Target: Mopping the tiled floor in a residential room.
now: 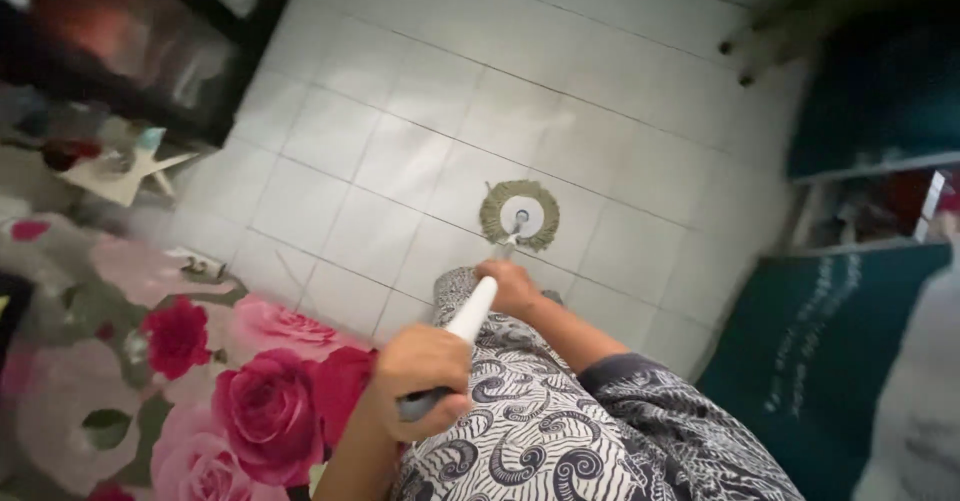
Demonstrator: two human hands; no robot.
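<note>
A round mop head (520, 214) with a tan fringe and a white disc rests on the white tiled floor (400, 131). Its white handle (471, 315) rises toward me. My left hand (420, 376) is closed around the dark upper end of the handle, close to my body. My right hand (510, 286) grips the handle lower down, just above the mop head. My patterned black-and-white clothing (540, 421) fills the bottom of the view below both hands.
A cloth with large pink and red roses (230, 391) lies at the lower left. Dark furniture (120, 51) stands at the upper left with a pale star-shaped object (120, 173) beside it. A dark green panel (830, 351) is on the right, and furniture legs (740, 56) are at the top right.
</note>
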